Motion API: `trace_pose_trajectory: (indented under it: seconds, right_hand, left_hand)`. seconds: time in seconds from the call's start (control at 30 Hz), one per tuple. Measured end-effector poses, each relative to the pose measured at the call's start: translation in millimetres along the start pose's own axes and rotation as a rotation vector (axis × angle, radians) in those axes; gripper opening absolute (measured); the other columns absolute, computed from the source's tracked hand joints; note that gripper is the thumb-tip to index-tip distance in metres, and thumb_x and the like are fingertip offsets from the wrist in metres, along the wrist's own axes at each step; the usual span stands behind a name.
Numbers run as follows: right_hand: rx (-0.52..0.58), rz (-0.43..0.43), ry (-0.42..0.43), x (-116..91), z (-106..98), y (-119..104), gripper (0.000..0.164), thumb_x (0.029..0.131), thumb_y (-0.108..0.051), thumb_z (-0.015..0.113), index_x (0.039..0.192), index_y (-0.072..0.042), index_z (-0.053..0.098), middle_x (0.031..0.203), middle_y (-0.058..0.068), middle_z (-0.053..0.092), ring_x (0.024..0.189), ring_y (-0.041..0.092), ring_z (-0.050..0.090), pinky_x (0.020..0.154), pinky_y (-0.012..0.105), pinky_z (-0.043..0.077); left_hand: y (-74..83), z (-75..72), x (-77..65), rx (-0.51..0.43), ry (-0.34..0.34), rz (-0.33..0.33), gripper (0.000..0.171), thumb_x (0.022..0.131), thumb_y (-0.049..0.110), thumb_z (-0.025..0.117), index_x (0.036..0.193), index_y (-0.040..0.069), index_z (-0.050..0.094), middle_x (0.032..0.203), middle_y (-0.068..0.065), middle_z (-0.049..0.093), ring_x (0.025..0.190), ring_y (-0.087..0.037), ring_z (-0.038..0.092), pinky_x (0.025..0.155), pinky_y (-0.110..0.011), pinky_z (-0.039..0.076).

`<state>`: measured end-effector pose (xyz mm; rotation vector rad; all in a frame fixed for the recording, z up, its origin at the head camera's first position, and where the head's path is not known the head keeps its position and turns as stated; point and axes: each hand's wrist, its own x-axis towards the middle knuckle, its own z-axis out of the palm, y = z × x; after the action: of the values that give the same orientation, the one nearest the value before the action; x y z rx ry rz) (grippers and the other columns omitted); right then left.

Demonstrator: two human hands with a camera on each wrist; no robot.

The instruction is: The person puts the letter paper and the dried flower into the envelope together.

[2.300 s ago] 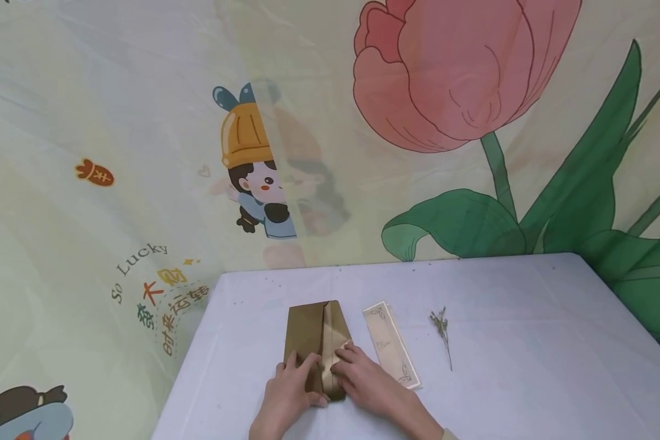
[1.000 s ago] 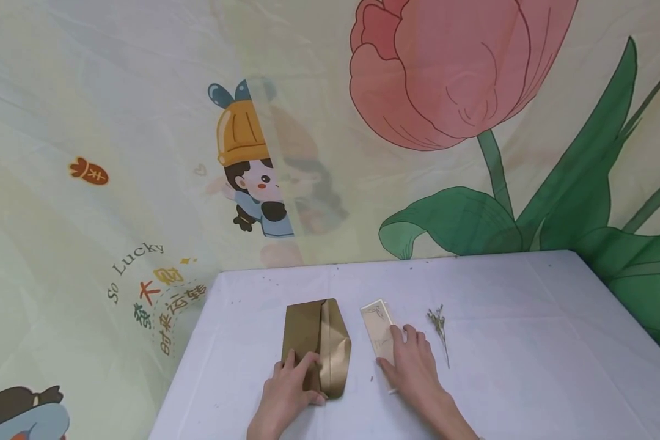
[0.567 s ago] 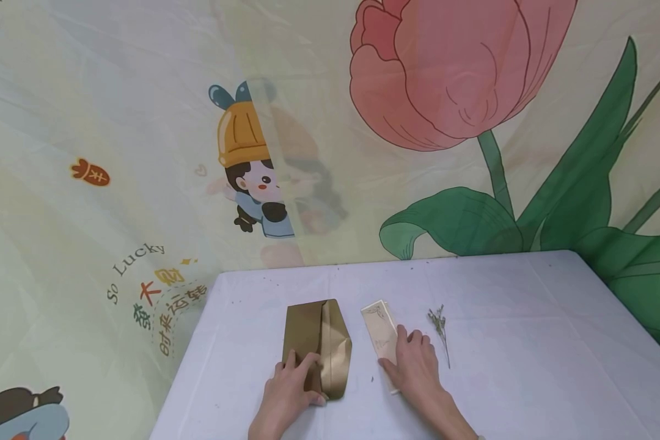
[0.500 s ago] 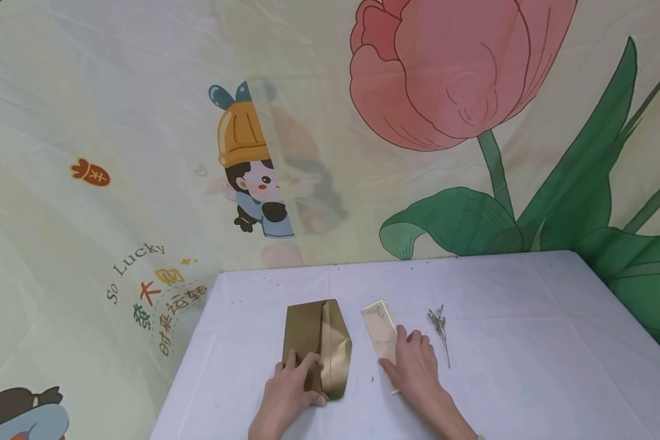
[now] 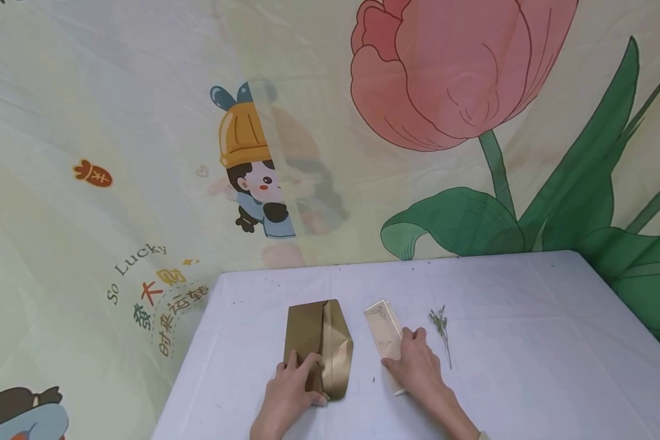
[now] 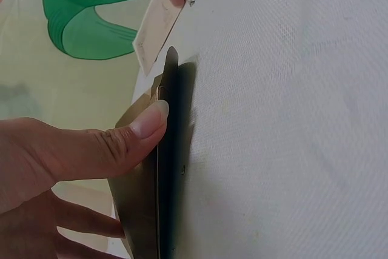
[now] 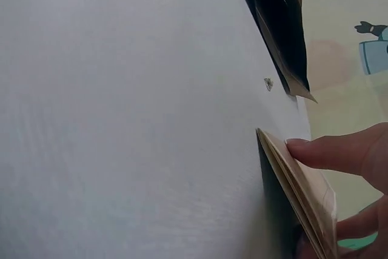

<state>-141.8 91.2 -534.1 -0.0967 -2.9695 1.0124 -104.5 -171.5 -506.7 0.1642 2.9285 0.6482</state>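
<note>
At the left, printed lettering (image 5: pixel 159 287) is noted on a cloth backdrop (image 5: pixel 115 110), beside the far left corner of a white-covered table (image 5: pixel 528 366). Nearer the table's left edge than its right, a brown-gold envelope (image 5: pixel 304 330) is found lying, its flap (image 5: pixel 340 351) spread out to the right. Its near end is gripped by the left hand (image 5: pixel 288 388): the thumb is set against the near side, and the fingers are held apart over the upper face. Farther right, a small dark speck (image 5: pixel 373 379) is seen on the cloth. A pale, layered card (image 5: pixel 382 330) is laid slantwise, one end pointed toward the far edge; its long sides are clamped between thumb and fingers of the right hand (image 5: pixel 420 370). Beyond that hand, and apart from it, a dried sprig (image 5: pixel 439 321) is recorded, its bushy end turned toward the far edge. Behind the far right corner, large green leaves (image 5: pixel 583 201) are printed
</note>
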Motion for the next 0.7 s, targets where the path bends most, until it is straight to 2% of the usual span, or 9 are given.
trace_pose_trajectory:
  seconds: [0.23, 0.47, 0.7]
  right_hand:
    - [0.122, 0.065, -0.088, 2.8, -8.7, -0.4, 0.077, 0.078, -0.016, 0.086, 0.139, 0.015, 0.049, 0.105, 0.022, 0.063, 0.077, 0.022, 0.061, 0.059, 0.034, 0.053]
    - [0.319, 0.106, -0.164, 2.7, -14.4, 2.4, 0.065, 0.085, -0.003, 0.074, 0.142, 0.013, 0.046, 0.088, 0.012, 0.064, 0.065, 0.015, 0.063, 0.055, 0.030, 0.053]
    - [0.464, 0.130, -0.190, 0.6, -14.1, 7.4, 0.054, 0.086, 0.001, 0.067, 0.137, 0.010, 0.053, 0.092, 0.012, 0.064, 0.064, 0.017, 0.065, 0.053, 0.033, 0.057]
  left_hand:
    - [-0.2, -0.8, -0.3, -0.003, -0.002, 0.002, 0.065, 0.067, 0.035, 0.093, 0.122, 0.029, 0.059, 0.146, -0.040, 0.045, 0.114, -0.055, 0.055, 0.071, -0.064, 0.050]
    - [-0.4, -0.6, -0.5, -0.015, -0.004, 0.003, 0.065, 0.067, 0.035, 0.093, 0.122, 0.029, 0.059, 0.147, -0.041, 0.044, 0.114, -0.055, 0.055, 0.071, -0.063, 0.050]
    - [-0.7, 0.8, -0.1, -0.021, -0.012, 0.002, 0.065, 0.067, 0.035, 0.092, 0.122, 0.030, 0.058, 0.147, -0.042, 0.043, 0.116, -0.058, 0.054, 0.071, -0.065, 0.050]
